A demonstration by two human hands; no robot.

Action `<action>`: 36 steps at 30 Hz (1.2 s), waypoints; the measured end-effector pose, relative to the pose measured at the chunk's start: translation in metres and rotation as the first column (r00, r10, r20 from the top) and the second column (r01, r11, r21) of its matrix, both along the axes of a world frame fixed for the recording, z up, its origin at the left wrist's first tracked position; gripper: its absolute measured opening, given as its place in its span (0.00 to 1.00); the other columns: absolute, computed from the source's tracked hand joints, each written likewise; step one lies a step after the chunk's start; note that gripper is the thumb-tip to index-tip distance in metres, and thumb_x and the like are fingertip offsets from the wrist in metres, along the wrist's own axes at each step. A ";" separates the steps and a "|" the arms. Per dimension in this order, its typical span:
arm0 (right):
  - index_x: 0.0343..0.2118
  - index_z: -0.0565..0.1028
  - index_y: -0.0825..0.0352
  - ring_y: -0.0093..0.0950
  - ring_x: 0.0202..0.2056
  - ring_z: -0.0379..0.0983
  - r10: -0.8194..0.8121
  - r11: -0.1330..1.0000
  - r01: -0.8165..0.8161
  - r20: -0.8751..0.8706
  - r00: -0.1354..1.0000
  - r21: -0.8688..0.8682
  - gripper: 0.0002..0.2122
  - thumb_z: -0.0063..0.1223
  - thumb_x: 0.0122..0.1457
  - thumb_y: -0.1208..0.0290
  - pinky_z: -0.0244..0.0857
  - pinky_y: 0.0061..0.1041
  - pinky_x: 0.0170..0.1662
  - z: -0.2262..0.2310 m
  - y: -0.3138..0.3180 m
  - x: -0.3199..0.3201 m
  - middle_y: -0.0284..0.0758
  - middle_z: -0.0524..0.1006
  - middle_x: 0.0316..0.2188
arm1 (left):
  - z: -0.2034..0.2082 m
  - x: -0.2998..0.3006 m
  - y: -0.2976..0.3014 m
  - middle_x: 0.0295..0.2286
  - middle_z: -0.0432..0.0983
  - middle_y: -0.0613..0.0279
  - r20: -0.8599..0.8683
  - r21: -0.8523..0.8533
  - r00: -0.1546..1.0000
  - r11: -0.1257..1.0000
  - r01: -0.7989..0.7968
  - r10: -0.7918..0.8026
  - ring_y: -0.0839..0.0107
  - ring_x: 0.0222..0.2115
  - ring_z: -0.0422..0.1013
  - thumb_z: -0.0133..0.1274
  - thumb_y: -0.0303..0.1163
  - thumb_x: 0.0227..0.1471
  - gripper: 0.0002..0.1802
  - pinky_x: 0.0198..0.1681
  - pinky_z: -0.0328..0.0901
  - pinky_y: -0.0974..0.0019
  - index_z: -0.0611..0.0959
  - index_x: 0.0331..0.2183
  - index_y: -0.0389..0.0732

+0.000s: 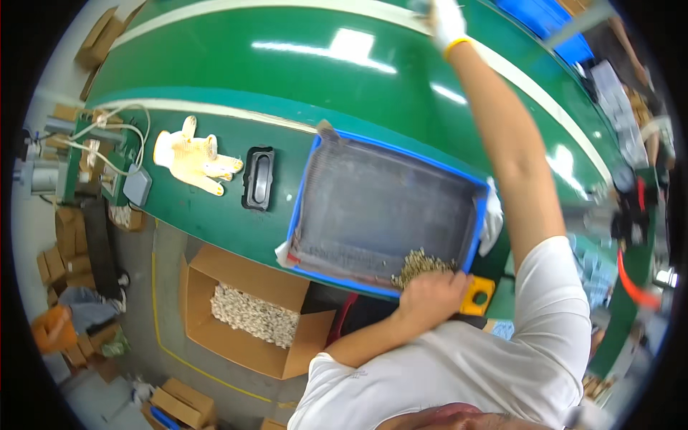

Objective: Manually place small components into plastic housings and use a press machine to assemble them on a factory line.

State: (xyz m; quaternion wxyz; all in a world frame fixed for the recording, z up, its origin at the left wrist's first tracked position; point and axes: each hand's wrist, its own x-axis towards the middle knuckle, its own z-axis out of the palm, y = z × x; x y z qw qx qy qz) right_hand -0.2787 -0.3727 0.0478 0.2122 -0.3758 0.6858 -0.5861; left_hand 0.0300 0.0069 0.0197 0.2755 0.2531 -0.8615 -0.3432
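Observation:
My left hand (433, 294), bare, is closed at the near right corner of a blue-rimmed tray (387, 142). It rests by a small heap of brassy little parts (419, 265); its fingertips are turned away, so what they hold is hidden. The tray has a dark grey lining. My right hand (449, 25), in a white glove with a yellow cuff, reaches far across the green bench to the picture's top edge. Its fingers are partly cut off and blurred there, beside a greyish thing too unclear to name.
On the bench left of the tray lie a black plastic tray (259, 179) and a white work glove (195, 156). A yellow block (476, 296) sits by the tray's near right corner. An open carton (244, 269) of pale small pieces stands below the bench edge. A bench device (93, 161) is at far left.

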 end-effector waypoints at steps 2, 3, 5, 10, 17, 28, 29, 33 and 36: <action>0.33 0.79 0.59 0.35 0.33 0.78 0.872 0.487 -0.528 0.350 0.344 -0.695 0.11 0.55 0.66 0.57 0.72 0.39 0.40 -0.005 0.019 -0.030 0.32 0.79 0.29 | 0.005 -0.016 -0.001 0.15 0.73 0.61 -0.025 -0.063 0.999 0.997 0.033 -0.035 0.60 0.16 0.74 0.59 0.39 0.60 0.18 0.18 0.68 0.56 0.75 0.21 0.46; 0.32 0.79 0.60 0.37 0.34 0.78 0.689 0.724 -0.259 0.650 0.320 -0.639 0.12 0.54 0.66 0.58 0.71 0.42 0.38 0.000 0.042 0.033 0.33 0.79 0.29 | -0.001 -0.010 -0.001 0.15 0.74 0.59 0.036 -0.064 0.999 0.998 0.010 -0.007 0.57 0.16 0.75 0.58 0.39 0.60 0.18 0.18 0.69 0.54 0.76 0.21 0.45; 0.42 0.76 0.62 0.38 0.39 0.77 0.594 0.802 -0.168 0.795 0.121 -0.573 0.13 0.50 0.69 0.57 0.72 0.39 0.39 0.015 0.118 0.103 0.36 0.78 0.39 | -0.001 -0.006 -0.004 0.17 0.76 0.55 0.109 -0.048 0.994 0.999 -0.009 0.015 0.52 0.18 0.77 0.57 0.40 0.61 0.18 0.18 0.69 0.51 0.77 0.22 0.44; 0.61 0.70 0.62 0.36 0.48 0.75 0.460 0.874 -0.395 0.217 0.861 -0.284 0.31 0.69 0.57 0.57 0.72 0.35 0.52 0.073 0.339 0.198 0.38 0.76 0.52 | -0.018 -0.013 -0.007 0.19 0.80 0.49 0.234 -0.173 0.971 0.985 0.004 0.037 0.47 0.24 0.80 0.52 0.43 0.63 0.19 0.29 0.74 0.43 0.82 0.24 0.43; 0.56 0.73 0.66 0.37 0.54 0.73 0.174 0.980 -0.113 -0.426 0.888 0.165 0.38 0.78 0.40 0.59 0.64 0.36 0.61 0.069 0.643 0.176 0.42 0.74 0.52 | -0.014 -0.017 0.000 0.20 0.80 0.49 0.148 -0.301 0.964 0.939 -0.168 0.220 0.43 0.24 0.78 0.52 0.48 0.65 0.22 0.28 0.71 0.43 0.82 0.23 0.45; 0.62 0.70 0.61 0.36 0.57 0.73 0.897 0.442 0.649 0.309 -0.317 -0.619 0.28 0.52 0.65 0.49 0.66 0.33 0.60 -0.106 0.770 -0.344 0.39 0.73 0.62 | -0.008 -0.023 0.007 0.19 0.75 0.47 0.141 -0.321 0.963 0.931 -0.174 0.229 0.44 0.23 0.74 0.54 0.44 0.65 0.24 0.25 0.64 0.48 0.77 0.21 0.39; 0.62 0.71 0.61 0.36 0.57 0.73 0.897 0.423 0.698 0.156 -0.414 -0.578 0.28 0.53 0.65 0.49 0.66 0.34 0.60 -0.123 0.752 -0.326 0.39 0.74 0.61 | -0.010 -0.015 0.004 0.19 0.75 0.47 0.142 -0.336 0.957 0.921 -0.195 0.254 0.44 0.23 0.74 0.55 0.44 0.65 0.24 0.24 0.64 0.48 0.77 0.21 0.39; 0.61 0.73 0.60 0.38 0.55 0.74 0.778 0.314 0.874 -0.428 -0.460 -0.370 0.27 0.55 0.63 0.49 0.67 0.35 0.58 -0.099 0.661 -0.288 0.39 0.76 0.57 | -0.005 -0.023 0.010 0.19 0.75 0.47 0.140 -0.327 0.957 0.924 -0.197 0.253 0.44 0.22 0.73 0.55 0.43 0.65 0.23 0.24 0.63 0.48 0.77 0.22 0.38; 0.60 0.74 0.59 0.39 0.53 0.75 0.522 0.341 0.923 -0.781 -0.342 -0.176 0.26 0.57 0.62 0.50 0.68 0.35 0.56 -0.074 0.627 -0.211 0.38 0.78 0.54 | -0.010 -0.027 0.004 0.18 0.75 0.47 0.143 -0.325 0.948 0.918 -0.227 0.285 0.44 0.21 0.73 0.55 0.43 0.65 0.23 0.23 0.63 0.48 0.77 0.22 0.38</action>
